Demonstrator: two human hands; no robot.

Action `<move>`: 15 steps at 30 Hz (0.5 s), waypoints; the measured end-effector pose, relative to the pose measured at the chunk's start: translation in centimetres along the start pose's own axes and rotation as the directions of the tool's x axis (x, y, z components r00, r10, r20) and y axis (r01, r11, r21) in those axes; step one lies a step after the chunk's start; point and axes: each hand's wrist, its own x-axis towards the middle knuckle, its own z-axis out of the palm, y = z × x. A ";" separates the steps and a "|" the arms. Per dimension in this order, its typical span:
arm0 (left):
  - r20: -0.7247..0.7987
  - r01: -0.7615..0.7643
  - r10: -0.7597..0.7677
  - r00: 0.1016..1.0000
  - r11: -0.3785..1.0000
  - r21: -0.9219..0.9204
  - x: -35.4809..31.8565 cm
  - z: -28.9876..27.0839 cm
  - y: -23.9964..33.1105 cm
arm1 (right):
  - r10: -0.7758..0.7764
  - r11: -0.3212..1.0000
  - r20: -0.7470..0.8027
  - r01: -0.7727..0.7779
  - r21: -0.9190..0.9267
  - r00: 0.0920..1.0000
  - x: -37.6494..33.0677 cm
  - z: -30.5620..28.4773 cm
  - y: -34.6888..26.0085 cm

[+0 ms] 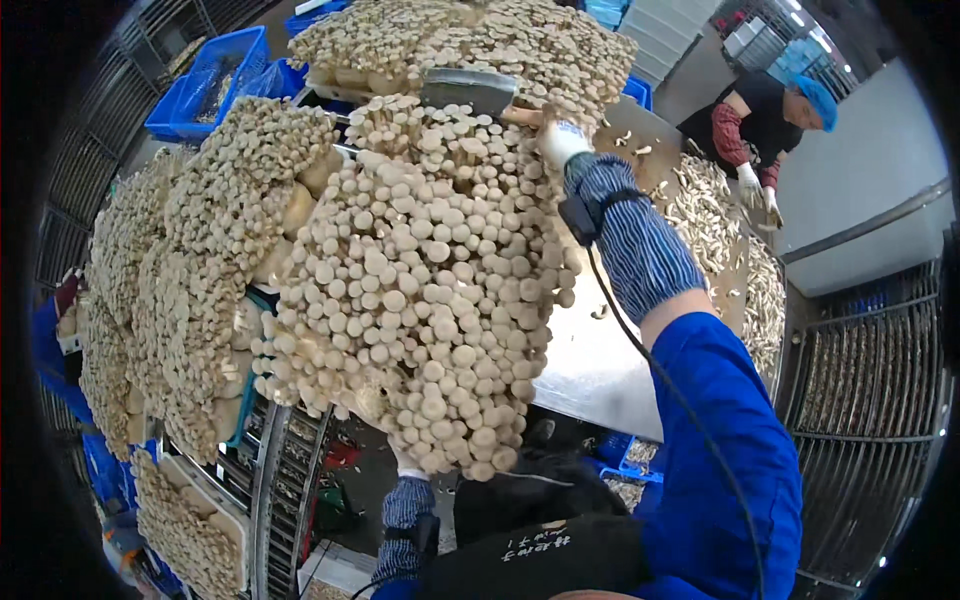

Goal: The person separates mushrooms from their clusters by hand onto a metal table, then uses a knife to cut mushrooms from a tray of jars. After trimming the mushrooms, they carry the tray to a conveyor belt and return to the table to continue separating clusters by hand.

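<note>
A big cluster of pale brown mushrooms point(430, 290) fills the middle of the view. My left hand point(407, 466), in a white glove with a striped cuff, holds it from below and is mostly hidden under the caps. Beyond the cluster's top, my right hand point(558, 140), also in a white glove, grips the wooden handle of a cleaver point(470, 90). The steel blade lies flat just above the cluster. A black cable runs along my right forearm.
More mushroom clusters are stacked at the left point(200, 240) and at the back point(470, 40). A steel table point(600, 370) at the right carries cut mushrooms point(720, 220). A co-worker point(770, 120) works at its far end. Blue crates point(215, 75) and wire racks point(870, 380) stand around.
</note>
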 end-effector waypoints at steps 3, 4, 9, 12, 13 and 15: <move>-0.059 0.006 -0.003 0.998 0.999 0.038 -2.9 -0.4 -2.0 | -0.130 0.985 0.146 0.145 -0.093 0.981 1.3 -2.4 -2.6; -0.067 0.029 -0.025 0.997 0.998 0.056 -3.6 -0.1 -2.9 | -0.117 0.974 0.163 0.146 -0.175 0.980 2.4 -2.0 -2.2; -0.146 0.043 -0.013 0.989 0.979 0.201 -9.9 0.4 -4.8 | -0.168 0.961 0.231 0.212 -0.178 0.958 2.2 -4.0 -2.0; -0.211 0.082 -0.074 0.975 0.996 0.028 -13.4 3.6 -2.6 | -0.197 0.975 -0.012 0.194 -0.108 0.980 -1.9 -6.8 -1.9; -0.205 0.112 -0.102 0.973 0.993 0.036 -14.5 6.6 -1.9 | -0.137 0.986 0.038 0.140 -0.089 0.990 -3.2 -6.8 0.2; -0.154 -0.092 0.198 0.968 0.850 0.519 -16.8 11.1 -1.1 | -0.083 0.987 -0.245 0.113 0.111 0.966 -8.3 -8.5 2.2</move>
